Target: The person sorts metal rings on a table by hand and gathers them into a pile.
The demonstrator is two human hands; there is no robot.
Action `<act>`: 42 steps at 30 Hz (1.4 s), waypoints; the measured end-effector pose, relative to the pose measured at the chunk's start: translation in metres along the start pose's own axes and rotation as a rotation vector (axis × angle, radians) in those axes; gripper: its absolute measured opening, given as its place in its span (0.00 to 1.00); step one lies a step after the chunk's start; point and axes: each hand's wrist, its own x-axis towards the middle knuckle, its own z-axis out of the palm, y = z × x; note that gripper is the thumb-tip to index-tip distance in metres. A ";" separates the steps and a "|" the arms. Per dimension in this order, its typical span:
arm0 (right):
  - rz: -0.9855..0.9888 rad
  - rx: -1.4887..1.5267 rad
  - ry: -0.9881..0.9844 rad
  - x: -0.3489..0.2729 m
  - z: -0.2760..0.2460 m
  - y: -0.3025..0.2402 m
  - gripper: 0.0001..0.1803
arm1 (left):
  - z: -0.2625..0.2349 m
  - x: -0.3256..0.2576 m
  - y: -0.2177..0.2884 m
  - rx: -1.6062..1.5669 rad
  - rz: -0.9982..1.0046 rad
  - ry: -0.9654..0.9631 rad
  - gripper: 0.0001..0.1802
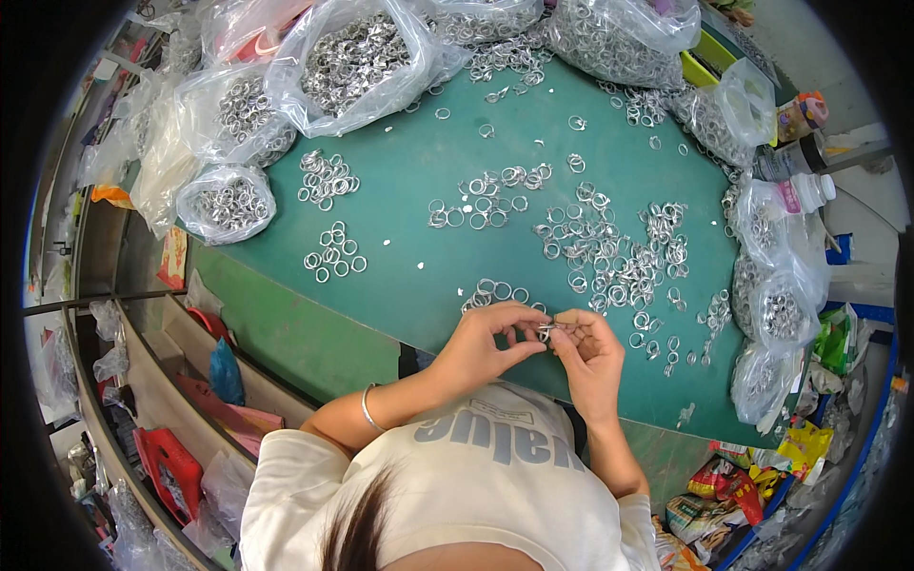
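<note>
My left hand (484, 344) and my right hand (590, 360) meet at the near side of the green table (419, 205). Their thumbs and fingers pinch a small silver ring (546, 331) between them; fingertips cover part of it. Just beyond my left hand lies a small group of silver rings (495, 291). A large loose pile of rings (619, 257) spreads past my right hand. Smaller clusters lie farther off, among them a ring cluster (328, 179) and a group of plain-looking rings (335, 253) at the left.
Clear plastic bags full of rings line the far edge, including a big open bag (352, 67) and a smaller bag (227, 205). More bags (776, 309) stand along the right edge. Left of the table are wooden compartments (176, 347); snack packets (733, 476) lie at lower right.
</note>
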 end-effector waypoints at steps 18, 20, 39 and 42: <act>0.142 0.155 -0.142 0.009 -0.004 -0.010 0.10 | -0.005 0.010 0.009 -0.609 -0.038 0.010 0.04; 0.194 0.239 -0.155 0.010 -0.004 -0.014 0.08 | -0.008 0.008 0.012 -0.571 -0.079 0.002 0.04; 0.019 -0.127 -0.200 0.006 -0.009 -0.033 0.10 | -0.023 0.009 0.033 0.109 0.172 -0.079 0.06; -0.006 -0.178 -0.209 0.002 -0.008 -0.034 0.09 | -0.018 0.008 0.022 -0.154 0.076 0.044 0.07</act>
